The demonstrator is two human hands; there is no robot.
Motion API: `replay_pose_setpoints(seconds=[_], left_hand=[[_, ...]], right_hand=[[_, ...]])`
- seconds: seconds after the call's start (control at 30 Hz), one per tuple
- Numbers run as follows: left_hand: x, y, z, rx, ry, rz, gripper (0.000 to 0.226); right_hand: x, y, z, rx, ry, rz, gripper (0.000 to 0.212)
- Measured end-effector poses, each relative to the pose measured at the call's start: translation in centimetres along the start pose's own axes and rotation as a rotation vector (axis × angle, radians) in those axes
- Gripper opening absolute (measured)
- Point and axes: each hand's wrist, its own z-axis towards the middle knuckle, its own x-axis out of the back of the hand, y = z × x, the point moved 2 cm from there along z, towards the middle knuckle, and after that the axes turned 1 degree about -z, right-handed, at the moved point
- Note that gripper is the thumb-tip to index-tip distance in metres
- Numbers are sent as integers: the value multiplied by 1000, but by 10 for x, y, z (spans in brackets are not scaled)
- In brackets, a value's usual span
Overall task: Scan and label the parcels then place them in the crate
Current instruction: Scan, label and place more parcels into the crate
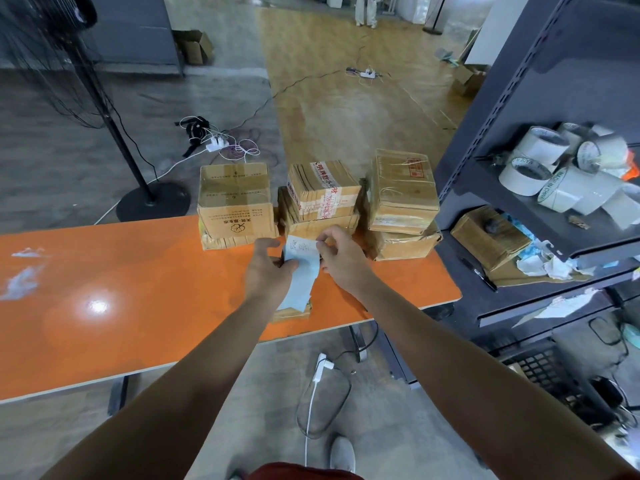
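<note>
Table (104, 306): three parcel stacks (318, 199) along far edge; shelving unit (519, 168) right; fan stand (152, 199) behind, left

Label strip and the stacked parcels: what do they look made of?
The label strip looks like thin matte paper, pale blue underneath, probably a sticker backing: it hangs limp and curved. The stacked parcels look like brown corrugated cardboard, fluted edges showing, bound in clear glossy tape that wrinkles and glints.

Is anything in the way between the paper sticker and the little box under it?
Nothing visible is. The left hand and right hand pinch the label just over the small parcel at the table's near edge.
</note>
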Motion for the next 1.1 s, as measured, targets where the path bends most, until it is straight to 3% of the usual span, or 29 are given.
replay_pose_setpoints(seconds=[0.13,0.27,0.43,0.6,0.87,1.1], left_hand=[[-2,2,5,50,-50,-58,27],[-8,6,9,46,-54,-46,11],[-26,3,17,72,-37,28,12],[-44,-7,33,130,-6,111,17],[-68,-42,51,261,30,113,29],[-66,-61,50,305,48,66,29]], right_hand=[[-1,0,-5,-27,-128,94,25],[7,7,-5,-59,-148,90,41],[16,25,4,-61,-157,-10,50],[18,52,18,-18,-115,-255,74],[-10,123,54,-58,-161,-525,55],[-27,139,49,-12,-207,-489,51]])
